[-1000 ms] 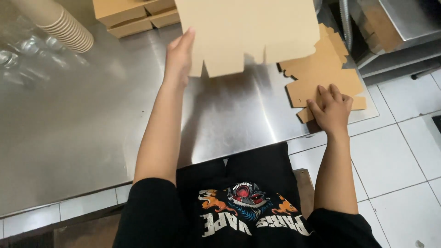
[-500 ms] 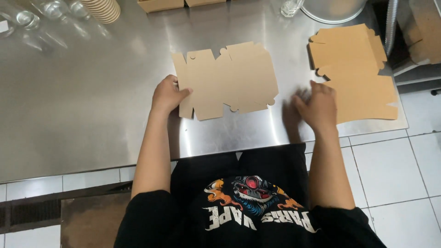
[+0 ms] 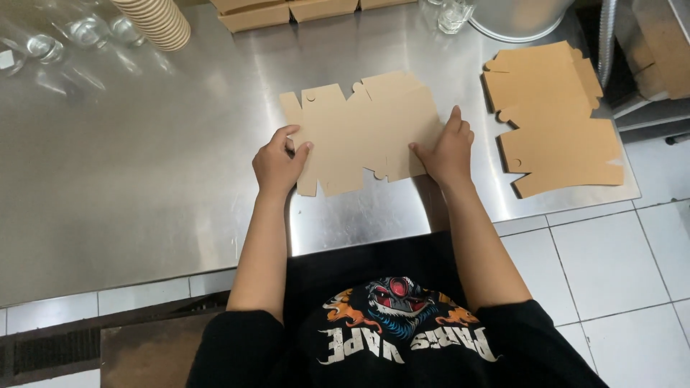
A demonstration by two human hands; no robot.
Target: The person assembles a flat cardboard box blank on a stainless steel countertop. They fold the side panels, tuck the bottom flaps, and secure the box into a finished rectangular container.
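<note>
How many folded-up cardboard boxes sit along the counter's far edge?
3 partly visible: left box, middle box, right box, side by side at the frame's top; more may lie beyond it.

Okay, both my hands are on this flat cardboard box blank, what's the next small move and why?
Probably fold up the side flap under the left hand. The box blank lies flat on the steel table, with the right hand pressing its other edge, so it is pinned and ready for a first crease. The stack of blanks sits apart to the right.
</note>
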